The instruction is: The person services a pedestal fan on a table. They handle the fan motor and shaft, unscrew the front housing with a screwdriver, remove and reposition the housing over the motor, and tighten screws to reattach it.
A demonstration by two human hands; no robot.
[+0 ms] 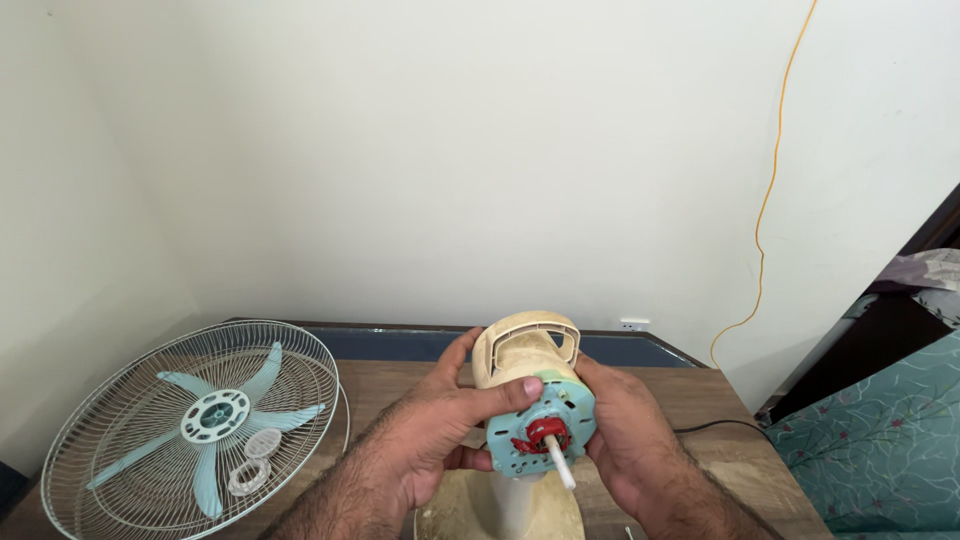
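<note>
Fan motor head (pixel 530 395) sits centre-bottom of the view, above a wooden table (pixel 700 400), held up between both hands. Housing is cream plastic with a carry handle loop on top; front plate is pale blue-green with a red part around a white shaft (pixel 560 462) that sticks out toward the camera, angled down-right.

Left hand (pixel 440 430) wraps the left side of the housing: thumb lies across the upper front edge of the blue plate, fingers curl round the back. Closed grip on the motor head.

Right hand (pixel 625 440) cups the right side, palm against the housing, fingers mostly hidden behind it (grip looks firm, but the fingertips can't be seen).

Below the head, a cream stand column and round base (pixel 500 510) show at the bottom edge, partly cut off; can't tell whether the head is seated on the column or lifted off.

Wire fan guard (pixel 190 430) lies at the left end of the table, tilted against the wall, well apart from the hands. Pale blue fan blade (pixel 215 415) rests inside it, with two small clear ring-shaped caps (pixel 255 462) just beside the hub.

Dark cable (pixel 710 427) runs along the table right of the right hand. Orange cord (pixel 770 180) hangs down the white wall. Patterned teal fabric (pixel 880 440) at far right.
</note>
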